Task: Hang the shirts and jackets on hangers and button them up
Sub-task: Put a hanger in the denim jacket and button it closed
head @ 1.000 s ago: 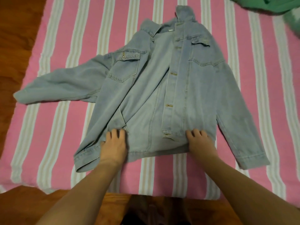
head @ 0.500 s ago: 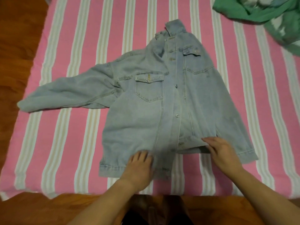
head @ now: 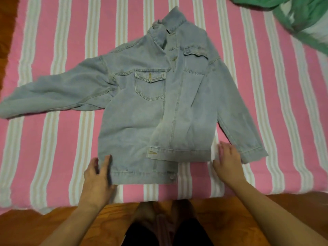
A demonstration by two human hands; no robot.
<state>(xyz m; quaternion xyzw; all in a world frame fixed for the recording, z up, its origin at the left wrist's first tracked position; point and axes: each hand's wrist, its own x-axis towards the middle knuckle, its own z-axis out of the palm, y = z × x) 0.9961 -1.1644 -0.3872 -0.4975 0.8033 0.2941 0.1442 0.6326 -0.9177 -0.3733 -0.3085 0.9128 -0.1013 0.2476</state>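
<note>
A light blue denim jacket [head: 142, 110] lies flat, front side up, on the pink and white striped sheet [head: 53, 153]. Its two front panels are folded over each other, the right panel on top, and its buttons are undone. One sleeve stretches out to the left. My left hand [head: 97, 178] rests at the jacket's lower left hem corner, fingers touching the denim. My right hand [head: 228, 160] lies open on the sheet just right of the lower hem, beside the right cuff. No hanger is in view.
A green garment [head: 305, 20] is bunched at the far right corner of the sheet. A wooden floor [head: 10, 32] shows at the left edge and in front of the sheet, where my legs [head: 168, 228] stand.
The open jacket's front panels have been folded shut over each other. My left hand slid to the lower left hem corner and my right hand moved off the denim to the right.
</note>
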